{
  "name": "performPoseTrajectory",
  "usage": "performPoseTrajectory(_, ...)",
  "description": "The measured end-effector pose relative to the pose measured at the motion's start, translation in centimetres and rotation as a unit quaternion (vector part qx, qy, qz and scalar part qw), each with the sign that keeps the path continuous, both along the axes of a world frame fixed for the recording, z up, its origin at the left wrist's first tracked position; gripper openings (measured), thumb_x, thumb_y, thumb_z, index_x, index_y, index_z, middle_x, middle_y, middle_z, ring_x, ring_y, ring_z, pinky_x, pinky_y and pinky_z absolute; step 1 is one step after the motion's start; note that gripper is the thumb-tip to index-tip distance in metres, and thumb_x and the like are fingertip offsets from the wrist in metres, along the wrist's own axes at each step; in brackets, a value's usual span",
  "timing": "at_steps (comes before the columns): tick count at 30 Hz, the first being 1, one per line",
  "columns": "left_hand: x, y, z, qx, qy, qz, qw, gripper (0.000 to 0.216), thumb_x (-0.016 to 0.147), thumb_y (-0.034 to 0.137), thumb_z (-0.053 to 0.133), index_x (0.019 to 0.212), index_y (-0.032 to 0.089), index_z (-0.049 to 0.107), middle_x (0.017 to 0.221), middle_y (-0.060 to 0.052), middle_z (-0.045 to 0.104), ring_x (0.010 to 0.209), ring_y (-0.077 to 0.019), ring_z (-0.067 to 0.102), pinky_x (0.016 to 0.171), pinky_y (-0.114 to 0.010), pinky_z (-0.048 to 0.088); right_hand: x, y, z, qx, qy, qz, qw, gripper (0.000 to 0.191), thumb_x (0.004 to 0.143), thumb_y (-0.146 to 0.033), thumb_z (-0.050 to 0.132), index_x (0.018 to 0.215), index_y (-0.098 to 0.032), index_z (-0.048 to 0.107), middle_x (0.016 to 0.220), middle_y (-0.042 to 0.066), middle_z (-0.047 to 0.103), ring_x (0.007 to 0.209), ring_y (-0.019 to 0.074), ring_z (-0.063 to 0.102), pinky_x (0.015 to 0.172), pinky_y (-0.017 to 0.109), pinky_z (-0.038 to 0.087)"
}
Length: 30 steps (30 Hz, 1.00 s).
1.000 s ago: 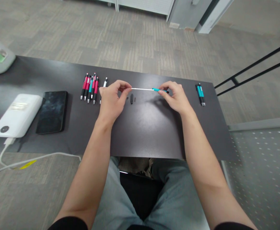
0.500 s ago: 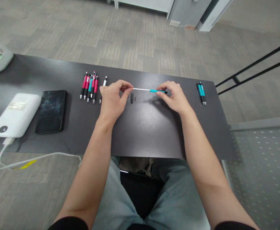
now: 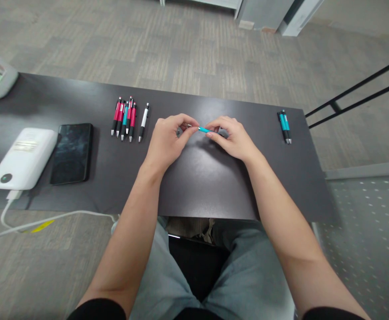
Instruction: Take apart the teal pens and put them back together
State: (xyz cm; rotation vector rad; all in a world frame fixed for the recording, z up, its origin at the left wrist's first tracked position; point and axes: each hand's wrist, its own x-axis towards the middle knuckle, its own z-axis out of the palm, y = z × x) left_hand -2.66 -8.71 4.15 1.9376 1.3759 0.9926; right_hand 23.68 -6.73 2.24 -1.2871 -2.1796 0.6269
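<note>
My right hand (image 3: 230, 133) is closed on a turquoise pen barrel (image 3: 203, 130), held nearly level above the dark table. My left hand (image 3: 174, 138) pinches the tip end of a pen refill (image 3: 188, 126) at the barrel's left opening. Most of the refill's length is out of sight, inside the barrel. The small black pen grip and the spring on the tabletop are hidden behind my left hand. Left of that hand lies a white pen (image 3: 144, 121) with a black grip.
Several red pens (image 3: 132, 120) and a turquoise pen (image 3: 125, 119) lie grouped at the left. Two turquoise pens (image 3: 285, 126) rest near the right edge of the table (image 3: 207, 191). A black phone (image 3: 71, 153) and a white power bank (image 3: 22, 158) with a cable are further left.
My left hand has moved right, towards my right hand. The white refill, long and exposed before, has slid into the turquoise barrel. The white pen has come fully into view.
</note>
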Motion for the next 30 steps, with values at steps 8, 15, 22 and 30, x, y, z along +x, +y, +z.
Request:
performPoseTrajectory(8,0.3,0.0,-0.8,-0.003,-0.054,0.011,0.998,0.022,0.110,0.027,0.086,0.131,0.029,0.082,0.118,-0.004,0.092,0.114,-0.0250,0.088,0.102,-0.039,0.070,-0.6,-0.1,-0.5,-0.020,0.033,0.013,0.999,0.058,0.112,-0.090,0.072,0.123,-0.037,0.090,0.120,0.010,0.091,0.110,0.0396,0.080,0.116,0.063,0.063)
performPoseTrajectory(15,-0.9,1.1,-3.0,0.063,-0.154,0.002,0.986,0.051,0.101,0.066,0.104,0.129,0.030,0.080,0.115,-0.003,0.090,0.104,-0.0239,0.085,0.100,-0.041,0.070,1.4,1.0,-2.5,0.065,0.017,0.001,0.998,0.054,0.119,-0.082,0.068,0.128,-0.035,0.092,0.137,0.012,0.089,0.132,0.0411,0.076,0.129,0.066,0.053)
performPoseTrajectory(22,-2.4,-0.1,-4.2,0.121,-0.226,0.109,0.960,0.063,0.117,0.095,0.066,0.118,0.034,0.081,0.097,-0.004,0.080,0.094,-0.0256,0.081,0.091,-0.044,0.066,1.1,0.3,-3.1,0.084,-0.132,-0.037,0.987,0.031,0.126,-0.049,0.068,0.136,-0.038,0.095,0.166,0.011,0.080,0.154,0.0437,0.063,0.136,0.070,0.043)
performPoseTrajectory(30,-2.1,-13.2,-3.9,0.210,-0.162,0.076,0.961,0.044,0.127,0.066,0.063,0.098,0.038,0.082,0.077,-0.002,0.079,0.073,-0.0289,0.077,0.072,-0.049,0.057,-0.1,-0.7,-1.7,0.100,-0.165,-0.035,0.980,0.045,0.128,-0.034,0.059,0.159,-0.040,0.092,0.176,0.013,0.078,0.158,0.0419,0.069,0.132,0.068,0.054)
